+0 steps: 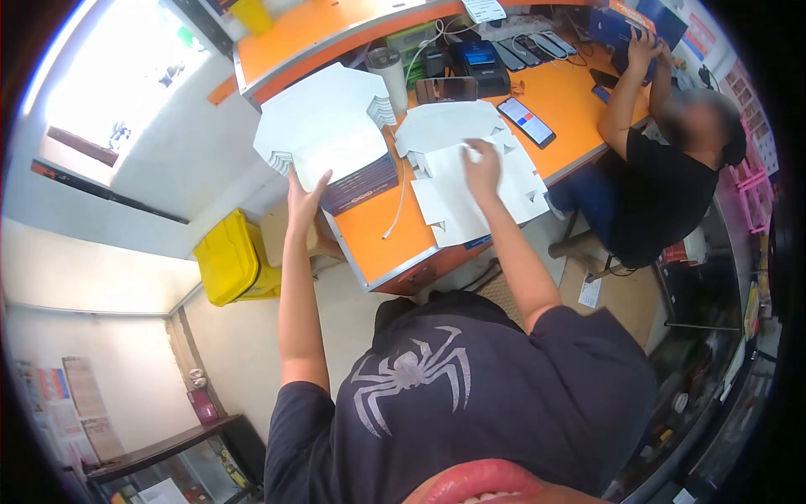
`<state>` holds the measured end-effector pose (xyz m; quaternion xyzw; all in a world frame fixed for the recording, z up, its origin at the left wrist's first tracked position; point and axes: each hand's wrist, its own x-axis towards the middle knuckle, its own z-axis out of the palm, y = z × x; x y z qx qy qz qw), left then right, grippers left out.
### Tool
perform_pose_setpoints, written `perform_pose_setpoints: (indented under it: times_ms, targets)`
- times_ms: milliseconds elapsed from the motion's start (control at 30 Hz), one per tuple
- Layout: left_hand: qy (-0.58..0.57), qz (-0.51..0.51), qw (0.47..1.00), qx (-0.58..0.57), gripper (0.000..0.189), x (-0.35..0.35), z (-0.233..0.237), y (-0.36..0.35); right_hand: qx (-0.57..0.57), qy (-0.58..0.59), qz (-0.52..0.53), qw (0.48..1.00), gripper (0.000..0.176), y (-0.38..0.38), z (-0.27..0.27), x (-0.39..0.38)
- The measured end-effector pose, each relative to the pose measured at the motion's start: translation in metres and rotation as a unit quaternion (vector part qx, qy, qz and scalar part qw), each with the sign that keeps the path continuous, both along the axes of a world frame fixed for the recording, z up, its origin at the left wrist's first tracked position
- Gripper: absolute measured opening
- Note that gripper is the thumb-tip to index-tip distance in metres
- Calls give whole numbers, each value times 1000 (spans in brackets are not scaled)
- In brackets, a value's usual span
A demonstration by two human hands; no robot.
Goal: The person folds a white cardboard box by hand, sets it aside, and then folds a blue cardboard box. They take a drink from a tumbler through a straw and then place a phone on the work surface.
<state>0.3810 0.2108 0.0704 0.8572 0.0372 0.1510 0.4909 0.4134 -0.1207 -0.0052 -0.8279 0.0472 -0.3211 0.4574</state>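
While the left hand (308,202) clasped the near corner of the carton stack (319,122) on the desk (369,233), the half-curled right hand (484,175) blurred over the flat carton (453,204), its grip unclear. The card seemed light, foldable, best taken by its edges.

The right hand (483,170) is blurred; details on the lit phone (527,123) are too small to tell.

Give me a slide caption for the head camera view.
Left hand on a stack of folded cartons, right hand over a flat white sheet on an orange counter.
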Motion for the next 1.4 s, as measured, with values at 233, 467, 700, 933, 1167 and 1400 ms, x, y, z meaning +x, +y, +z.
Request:
perform_pose_setpoints:
  times_ms: [233, 467, 700, 933, 1167, 1400]
  targets:
    - [-92, -28, 994, 42, 84, -5, -18, -2, -171, 242, -180, 938, 52, -111, -17, -49]
    - [-155, -22, 987, 28, 64, -8, -29, 5, -180, 140, -137, 964, 49, -100, -22, -53]
    - [-43, 67, 962, -260, 61, -3, -26, 26, -62, -30, 124, 990, 33, 41, 21, -53]
    - [258, 56, 964, -21, 63, 44, 3, 51, -270, 68, 349, 895, 45, 203, 101, -24]
    - [370, -53, 923, 93, 41, 98, -3, 75, -335, 257, 314, 850, 28, 296, 62, 20]
    - [418, -44, 889, 182, 36, 94, 14, 63, -468, 181, 240, 831, 14, 303, 55, 8]
